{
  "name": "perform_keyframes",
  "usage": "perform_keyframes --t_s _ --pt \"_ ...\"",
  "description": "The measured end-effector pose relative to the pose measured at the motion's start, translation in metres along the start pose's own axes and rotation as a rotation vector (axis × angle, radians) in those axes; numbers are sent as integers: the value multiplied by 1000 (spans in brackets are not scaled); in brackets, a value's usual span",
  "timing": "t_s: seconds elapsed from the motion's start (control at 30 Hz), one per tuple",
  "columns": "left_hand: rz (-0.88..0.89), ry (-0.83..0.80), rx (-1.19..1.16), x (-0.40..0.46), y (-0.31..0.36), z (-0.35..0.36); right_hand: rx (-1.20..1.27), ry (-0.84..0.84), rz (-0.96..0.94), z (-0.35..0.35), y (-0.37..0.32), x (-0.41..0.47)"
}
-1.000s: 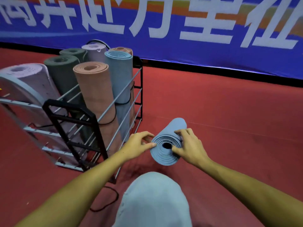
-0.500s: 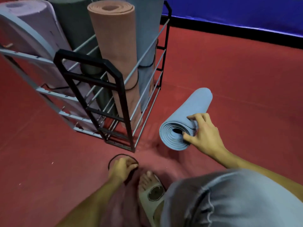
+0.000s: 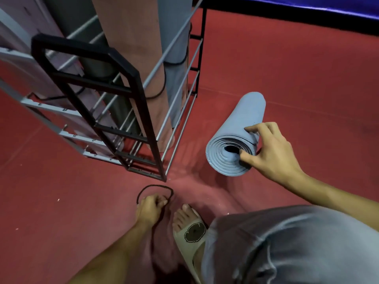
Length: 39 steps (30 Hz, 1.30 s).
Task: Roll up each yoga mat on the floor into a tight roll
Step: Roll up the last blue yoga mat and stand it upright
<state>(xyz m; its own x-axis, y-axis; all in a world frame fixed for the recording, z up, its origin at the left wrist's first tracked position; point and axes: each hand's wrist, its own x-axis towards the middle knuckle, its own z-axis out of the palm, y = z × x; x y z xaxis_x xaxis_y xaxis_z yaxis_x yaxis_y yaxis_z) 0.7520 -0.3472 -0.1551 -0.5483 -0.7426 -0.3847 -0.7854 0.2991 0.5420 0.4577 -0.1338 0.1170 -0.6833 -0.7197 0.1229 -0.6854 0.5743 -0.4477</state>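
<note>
Head view, looking down: rolled blue yoga mat (image 3: pixel 244 128) lying on red floor (image 3: pixel 287 78), just right of a metal rack (image 3: pixel 131 111) of upright rolled mats. Right hand (image 3: pixel 270 150) pinching the roll's near end, thumb at its core. Left hand (image 3: pixel 150 206) curled round a black elastic loop (image 3: pixel 155 188) beside a sandalled foot (image 3: pixel 189 226).
</note>
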Motion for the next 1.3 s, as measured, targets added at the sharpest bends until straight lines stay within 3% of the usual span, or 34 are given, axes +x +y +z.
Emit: perform_keyframes --t_s 0.17,0.33,0.4,0.47,0.6,0.7,0.87,1.03,1.17,1.3 --pt "234 15 -338 -8 115 -42 -226 -14 -91 -48 10 6" --pt "576 139 -441 -15 302 -111 -369 -25 -103 -121 23 -1" --pt "754 93 -380 -32 384 -141 -328 10 -66 -149 22 -12" --pt "957 -78 -222 -57 455 -165 -195 64 2 -173 21 -21" --pt "1289 -336 132 -120 539 -193 13 177 70 -221 21 -38" --pt "1359 -404 213 -159 562 -202 66 267 98 -252 29 -60" --pt "1352 -379 82 -188 548 -192 98 257 165 -264 37 -83" --pt "1264 -182 140 -179 537 -192 214 322 242 -262 43 -74" --pt "1173 -93 404 -183 542 -198 389 367 318 -262 44 -62" --pt "1250 -26 288 -176 535 -196 409 407 349 -260 43 -57"
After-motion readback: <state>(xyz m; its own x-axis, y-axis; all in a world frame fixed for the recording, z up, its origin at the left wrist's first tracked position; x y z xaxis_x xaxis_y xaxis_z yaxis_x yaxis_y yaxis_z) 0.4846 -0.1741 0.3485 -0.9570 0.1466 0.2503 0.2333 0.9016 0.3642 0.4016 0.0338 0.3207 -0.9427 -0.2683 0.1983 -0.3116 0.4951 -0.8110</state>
